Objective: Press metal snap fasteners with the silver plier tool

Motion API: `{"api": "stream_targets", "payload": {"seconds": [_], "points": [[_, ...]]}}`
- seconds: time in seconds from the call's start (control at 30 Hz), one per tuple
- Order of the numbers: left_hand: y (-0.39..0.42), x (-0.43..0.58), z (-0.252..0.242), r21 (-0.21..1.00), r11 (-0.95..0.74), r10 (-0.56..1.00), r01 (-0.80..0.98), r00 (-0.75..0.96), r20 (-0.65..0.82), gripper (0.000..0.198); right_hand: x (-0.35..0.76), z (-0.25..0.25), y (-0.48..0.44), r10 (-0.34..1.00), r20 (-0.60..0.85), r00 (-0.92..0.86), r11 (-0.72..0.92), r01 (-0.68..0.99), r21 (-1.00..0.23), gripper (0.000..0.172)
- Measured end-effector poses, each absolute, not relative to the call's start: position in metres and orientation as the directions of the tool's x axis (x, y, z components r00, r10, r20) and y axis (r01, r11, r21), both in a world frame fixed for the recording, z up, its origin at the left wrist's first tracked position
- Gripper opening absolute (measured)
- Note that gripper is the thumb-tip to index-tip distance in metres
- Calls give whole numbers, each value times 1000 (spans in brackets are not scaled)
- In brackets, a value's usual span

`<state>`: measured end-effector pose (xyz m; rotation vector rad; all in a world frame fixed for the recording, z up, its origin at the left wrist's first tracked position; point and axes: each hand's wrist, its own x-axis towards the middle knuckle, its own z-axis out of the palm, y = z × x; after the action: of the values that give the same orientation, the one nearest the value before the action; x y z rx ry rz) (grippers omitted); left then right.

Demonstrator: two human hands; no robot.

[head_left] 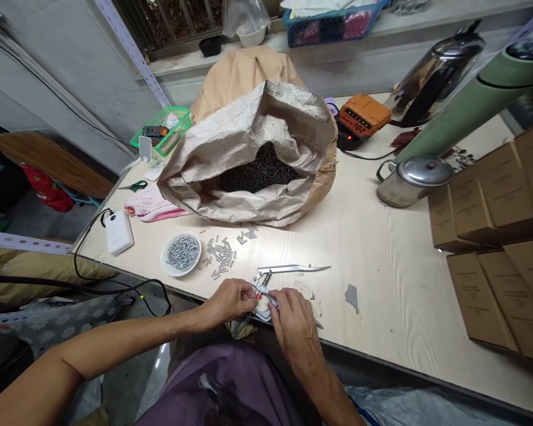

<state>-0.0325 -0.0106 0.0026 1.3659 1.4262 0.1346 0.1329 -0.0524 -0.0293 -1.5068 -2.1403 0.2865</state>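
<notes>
At the table's front edge stands a small metal clamp-like fixture (262,285) with a dark coil spring, a red part and a long silver lever (293,268) pointing right. My left hand (233,305) is at its left side, thumb and fingertips pinched together; what they hold is too small to make out. My right hand (293,316) reaches in from the other side, fingers curled and closed against the fixture's grey part, their grip partly hidden. Small metal springs (222,255) lie loose beyond my left hand, beside a white bowl (163,260) filled with small shiny metal pieces.
A large open sack (231,127) of dark small parts stands behind. Cardboard boxes (484,290), a metal mug (395,189) and a green flask (462,112) occupy the right. A white power bank (119,232), scissors (137,186) and cloth (155,205) lie left.
</notes>
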Motion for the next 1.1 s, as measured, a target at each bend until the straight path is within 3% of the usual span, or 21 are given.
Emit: {"api": "stream_targets", "payload": {"seconds": [0.1,0.27,0.4,0.5,0.67,0.73,0.83,0.93,1.0,1.1], "points": [[-11,-33,2,695,333,754,637,263,-602,10,155,-20,-43,900,274,-339,431,791,-434,29],[-12,-34,3,687,334,751,645,258,-607,10,209,-18,-22,884,223,-411,446,883,-145,78],[-11,-32,5,679,325,758,659,249,-604,10,226,-26,-14,852,163,-498,511,858,-51,90],[-10,-31,4,677,313,762,666,249,-597,10,223,-20,-12,849,124,-513,521,852,-45,85],[-14,-36,3,638,273,750,720,256,-610,17,213,1,-14,863,72,-500,504,863,-37,55],[-17,-37,5,609,140,796,781,277,-538,20,209,5,-17,869,60,-492,493,870,-19,48],[-18,-27,11,513,-202,874,834,390,-290,18,204,6,-23,873,57,-484,484,875,7,39],[-10,-3,13,401,-518,787,755,605,-122,29,201,2,-32,874,134,-467,467,884,32,27],[-1,13,13,350,-651,696,673,714,-79,55,204,-5,-37,861,198,-469,471,881,39,30],[11,28,11,313,-735,594,601,794,-128,55,215,-28,-36,813,302,-498,506,860,57,46]]}}
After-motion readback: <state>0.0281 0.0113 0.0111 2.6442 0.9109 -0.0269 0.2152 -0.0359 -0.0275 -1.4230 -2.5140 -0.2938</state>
